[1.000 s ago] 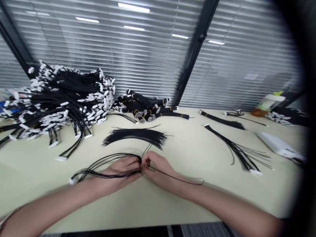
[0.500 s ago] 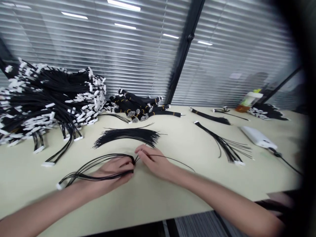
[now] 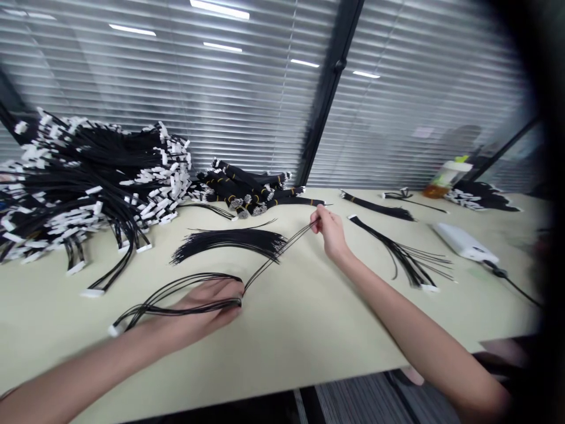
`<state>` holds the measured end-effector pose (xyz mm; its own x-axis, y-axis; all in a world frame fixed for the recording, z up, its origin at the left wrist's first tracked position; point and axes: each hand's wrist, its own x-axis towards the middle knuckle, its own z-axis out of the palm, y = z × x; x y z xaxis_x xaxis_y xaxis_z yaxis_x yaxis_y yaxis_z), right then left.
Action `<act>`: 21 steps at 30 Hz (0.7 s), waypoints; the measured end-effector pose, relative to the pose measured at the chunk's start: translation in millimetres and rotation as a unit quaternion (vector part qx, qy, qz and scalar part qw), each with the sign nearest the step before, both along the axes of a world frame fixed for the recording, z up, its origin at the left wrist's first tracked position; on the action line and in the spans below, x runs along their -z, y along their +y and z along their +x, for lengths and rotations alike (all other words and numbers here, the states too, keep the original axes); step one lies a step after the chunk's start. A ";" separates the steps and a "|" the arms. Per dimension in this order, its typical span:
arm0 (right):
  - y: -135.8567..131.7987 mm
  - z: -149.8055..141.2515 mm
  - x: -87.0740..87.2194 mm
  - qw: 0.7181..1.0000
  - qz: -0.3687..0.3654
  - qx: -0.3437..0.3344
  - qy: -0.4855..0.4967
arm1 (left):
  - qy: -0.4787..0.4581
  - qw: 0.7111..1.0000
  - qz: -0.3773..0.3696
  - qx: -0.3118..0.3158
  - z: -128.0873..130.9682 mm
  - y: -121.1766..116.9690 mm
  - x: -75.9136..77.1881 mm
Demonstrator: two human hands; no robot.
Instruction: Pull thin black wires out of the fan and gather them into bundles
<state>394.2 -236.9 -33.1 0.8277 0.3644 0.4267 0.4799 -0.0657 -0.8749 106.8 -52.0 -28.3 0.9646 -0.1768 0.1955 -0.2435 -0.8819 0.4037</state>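
The right hand [image 3: 331, 232] pinches thin black wires [image 3: 282, 254] — probably light, springy; the left hand [image 3: 212, 303] closes on a looped black harness [image 3: 150, 307], best gripped by its white plastic connector [image 3: 115, 330] at left.

I'd call this a small wiring workspace in an office-like room. Black cables with white connectors heap across the tabletop [image 3: 282, 347] at left, with slatted blinds [image 3: 247, 106] over the glass behind and striped flooring at the bottom.
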 end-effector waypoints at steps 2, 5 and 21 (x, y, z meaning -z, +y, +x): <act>-5.2 15.3 4.8 1.000 -0.001 0.024 0.000 | 0.043 0.999 -0.018 -0.010 -0.9 -0.4 -2.2; -12.5 37.7 10.8 0.998 -0.036 0.052 -0.014 | 0.042 0.999 -0.023 -0.009 -1.2 -0.2 -3.5; 97.6 57.8 4.3 0.794 -0.477 -0.187 -0.329 | -0.023 0.996 0.062 0.059 4.2 0.0 0.6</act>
<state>452.0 -139.2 -37.3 0.2986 0.9486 0.1045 0.9539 -0.2931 -0.0653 111.0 -52.0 -28.9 0.9260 -0.3142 0.2095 -0.3646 -0.8882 0.2795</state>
